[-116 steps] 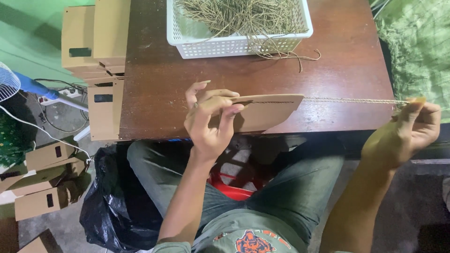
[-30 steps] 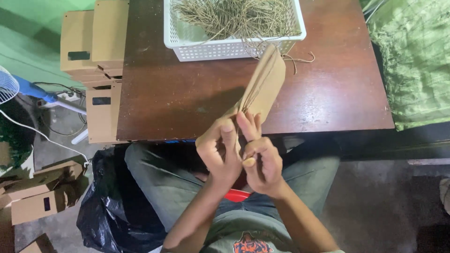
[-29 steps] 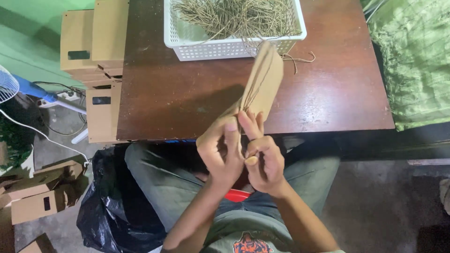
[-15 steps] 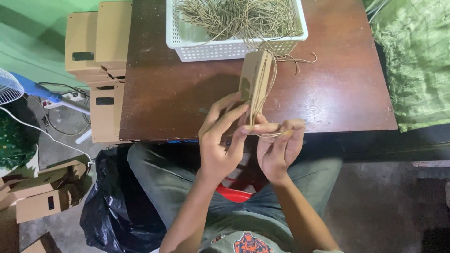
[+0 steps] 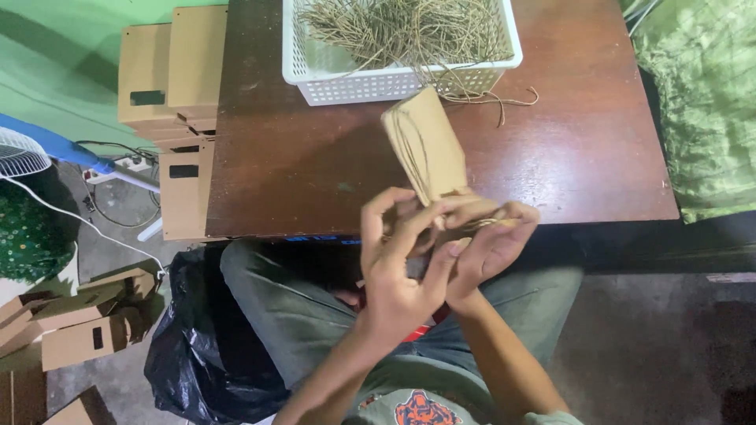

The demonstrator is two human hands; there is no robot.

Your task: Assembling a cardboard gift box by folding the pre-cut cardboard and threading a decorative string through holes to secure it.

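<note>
A dark brown wooden table [image 5: 315,165] carries a white plastic basket [image 5: 378,83] of dry twine strands at its far edge. Flat cardboard boxes [image 5: 169,71] stand stacked off its left edge. Above the near edge, the left hand [image 5: 402,267] and right hand [image 5: 488,244] press together, clamped on a twine-wound cardboard piece [image 5: 425,145].

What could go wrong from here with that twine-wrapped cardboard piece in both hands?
The twine lies in loose turns around the brown cardboard piece, held only at its lower end by the left hand and right hand; a turn might slip off. It also tilts toward the white basket, so loose strands there could snag.
</note>
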